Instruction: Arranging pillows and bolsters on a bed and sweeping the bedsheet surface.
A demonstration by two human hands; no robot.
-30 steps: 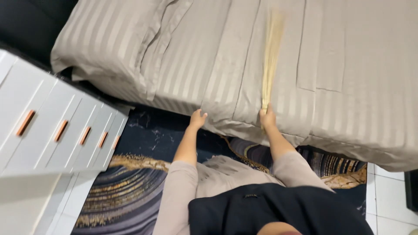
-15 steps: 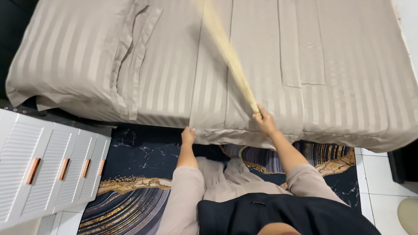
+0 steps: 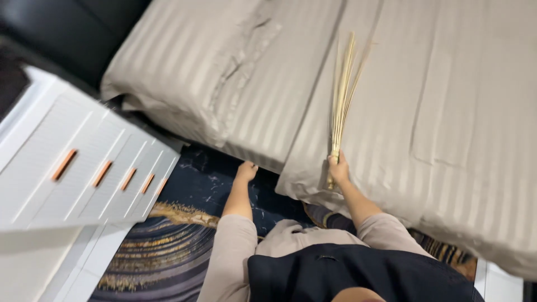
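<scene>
My right hand (image 3: 338,169) grips the base of a pale stick broom (image 3: 342,95), a bundle of thin straws that fans out over the bed. The straws lie across a beige striped bedspread (image 3: 425,100) that covers the bed and hangs over its near edge. A pillow (image 3: 212,72) in the same striped cloth lies at the bed's left end. My left hand (image 3: 245,170) is at the hanging edge of the bedspread, fingers curled down; whether it pinches the cloth is not visible.
A white cabinet (image 3: 72,168) with several copper handles stands at the left, close to the bed. A dark blue rug (image 3: 179,223) with gold swirls lies under me. White floor tile (image 3: 503,282) shows at the lower right. A dark headboard (image 3: 72,28) is at the upper left.
The broom has swung from leaning left to pointing nearly straight up the bed. My view has shifted left and tilted. My left hand stays at the bedspread's edge.
</scene>
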